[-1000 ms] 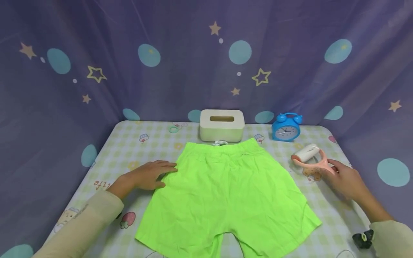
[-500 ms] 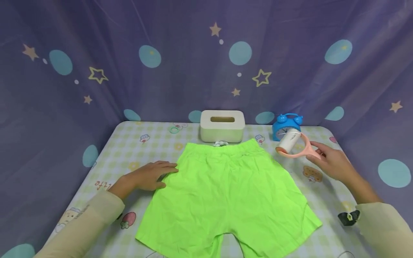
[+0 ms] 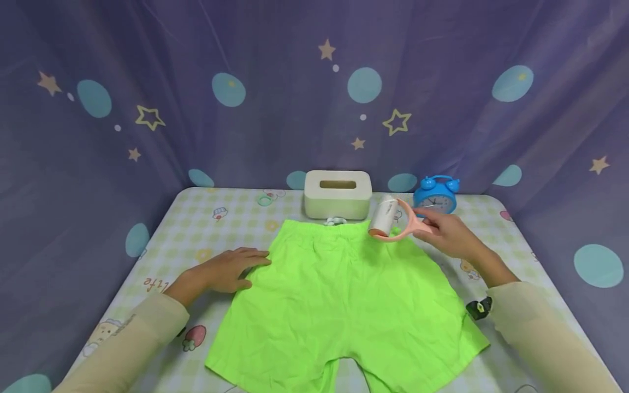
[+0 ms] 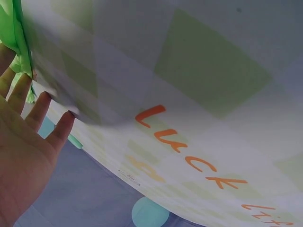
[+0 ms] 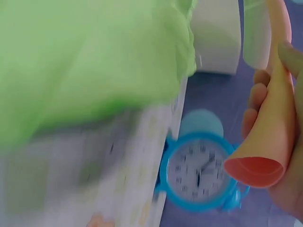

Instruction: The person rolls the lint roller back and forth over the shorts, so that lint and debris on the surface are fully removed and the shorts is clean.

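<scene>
Bright green shorts (image 3: 344, 295) lie flat on the table, waistband at the far side. My right hand (image 3: 449, 234) grips the peach handle of a lint roller (image 3: 384, 217); its white roll is held above the right part of the waistband. In the right wrist view the hollow handle end (image 5: 258, 170) points toward the camera, and fingers and thumb wrap the handle. My left hand (image 3: 228, 268) rests at the left edge of the shorts, fingers spread and relaxed. The left wrist view shows that hand's fingers (image 4: 35, 113) extended beside the green cloth.
Behind the waistband stands a cream tissue box (image 3: 337, 202). A blue alarm clock (image 3: 436, 197) is at the back right, beyond my right hand. A small green ring (image 3: 265, 201) lies at the back left. The checkered tablecloth (image 3: 172, 240) ends at a purple curtain.
My right hand has carried the lint roller leftward from the right side of the table, past the clock, to over the waistband. My left hand and the shorts have stayed put.
</scene>
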Demonstrator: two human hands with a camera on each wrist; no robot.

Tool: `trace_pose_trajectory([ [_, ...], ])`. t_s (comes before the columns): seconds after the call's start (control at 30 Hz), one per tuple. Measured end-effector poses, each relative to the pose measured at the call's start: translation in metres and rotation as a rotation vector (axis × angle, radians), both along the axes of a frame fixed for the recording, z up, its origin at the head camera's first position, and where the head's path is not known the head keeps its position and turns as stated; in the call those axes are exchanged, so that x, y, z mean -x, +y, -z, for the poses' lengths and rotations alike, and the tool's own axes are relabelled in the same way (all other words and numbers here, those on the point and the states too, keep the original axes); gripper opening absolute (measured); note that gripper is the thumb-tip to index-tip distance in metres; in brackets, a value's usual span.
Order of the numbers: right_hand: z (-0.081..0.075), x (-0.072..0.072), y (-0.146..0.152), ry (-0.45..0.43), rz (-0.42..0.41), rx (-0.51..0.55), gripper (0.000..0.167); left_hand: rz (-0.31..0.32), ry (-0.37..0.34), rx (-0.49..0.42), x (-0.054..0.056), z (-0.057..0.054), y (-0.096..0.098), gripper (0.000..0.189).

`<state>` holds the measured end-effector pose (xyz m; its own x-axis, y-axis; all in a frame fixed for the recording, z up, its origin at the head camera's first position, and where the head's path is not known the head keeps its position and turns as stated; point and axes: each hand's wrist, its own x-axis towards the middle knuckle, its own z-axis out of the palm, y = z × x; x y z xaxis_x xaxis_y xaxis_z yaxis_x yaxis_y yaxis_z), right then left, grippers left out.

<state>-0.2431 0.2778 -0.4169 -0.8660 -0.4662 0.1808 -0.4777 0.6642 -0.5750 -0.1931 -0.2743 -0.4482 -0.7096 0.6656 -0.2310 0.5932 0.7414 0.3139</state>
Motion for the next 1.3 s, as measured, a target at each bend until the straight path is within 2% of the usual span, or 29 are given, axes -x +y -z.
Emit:
trace_pose_trajectory([
  [0.23,0.002,0.01,-0.042,-0.064,-0.139,-0.026,0.057,0.011,0.018,0.012,-0.001,0.001,-0.001,0.062],
  [0.43,0.004,0.021,-0.079,-0.082,-0.186,-0.041,0.055,0.018,0.022,0.005,-0.002,0.0,-0.004,0.063],
  [0.7,0.015,0.038,-0.127,-0.091,-0.261,-0.03,0.052,0.016,0.017,0.023,0.0,0.003,-0.004,0.064],
  [1.07,0.029,0.045,-0.188,-0.005,-0.397,-0.069,0.05,-0.006,0.02,0.033,-0.002,0.002,-0.002,0.062],
  [1.3,0.031,0.047,-0.215,0.039,-0.38,-0.129,0.051,-0.011,0.026,0.024,-0.004,0.003,-0.001,0.061],
])
